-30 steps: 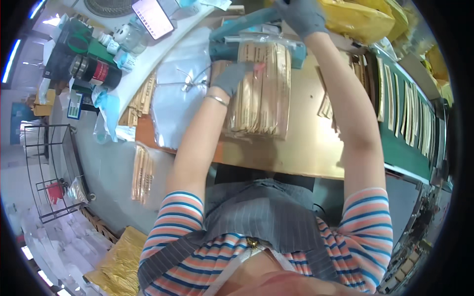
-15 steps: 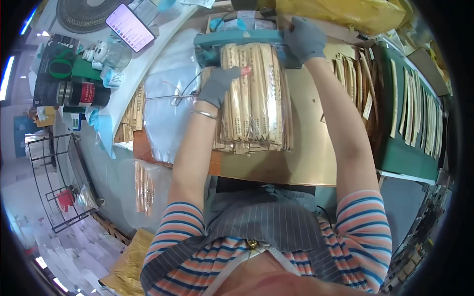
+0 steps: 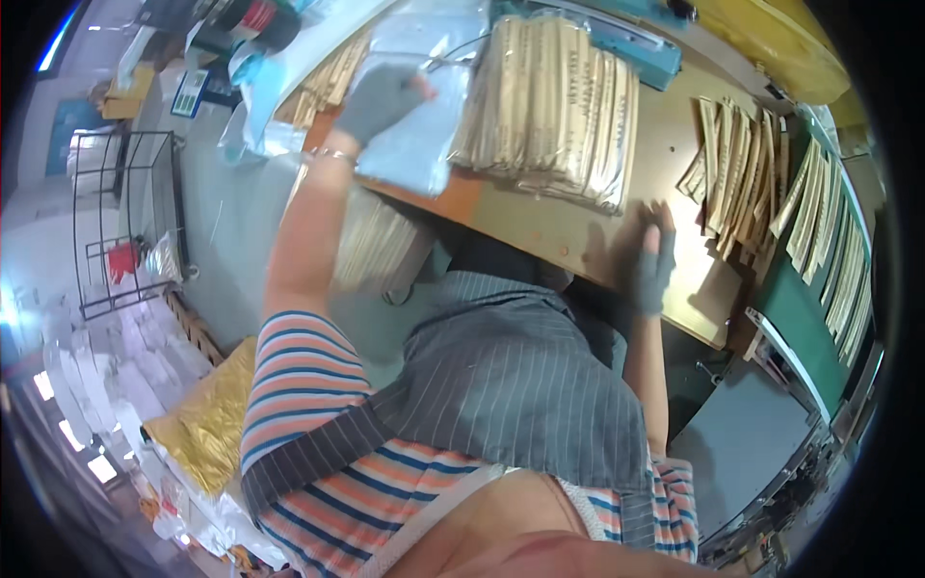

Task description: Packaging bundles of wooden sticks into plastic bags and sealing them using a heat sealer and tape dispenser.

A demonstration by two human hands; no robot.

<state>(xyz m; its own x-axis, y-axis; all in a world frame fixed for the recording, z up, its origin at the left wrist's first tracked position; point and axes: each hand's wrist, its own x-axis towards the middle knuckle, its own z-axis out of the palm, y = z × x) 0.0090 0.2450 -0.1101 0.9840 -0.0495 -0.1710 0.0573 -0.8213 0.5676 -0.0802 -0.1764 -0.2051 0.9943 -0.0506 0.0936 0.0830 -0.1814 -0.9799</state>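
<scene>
My left hand (image 3: 379, 104), in a grey glove with a bare fingertip showing, is over a pile of clear plastic bags (image 3: 409, 159) tied with a dark cord. Its fingers are blurred. My right hand (image 3: 655, 260), gloved likewise, is raised at the table's front edge with fingers stretched out and nothing in them. Between the hands lies a stack of clear bags packed with paper-sleeved sticks (image 3: 549, 106). Beneath my left forearm, below the table edge, a blurred bag of similar sticks (image 3: 381, 246) shows, apart from the hand.
A teal bar-shaped device (image 3: 636, 53) sits behind the stack. Loose sleeved sticks (image 3: 737, 169) lie at the table's right, with more on a green surface (image 3: 795, 279). A black wire rack (image 3: 125, 222) and a yellow sack (image 3: 207, 414) stand on the left.
My right hand has left the teal device and come down to the front edge. My left hand has moved left off the stack. The view has turned, and a bag shows larger below the table.
</scene>
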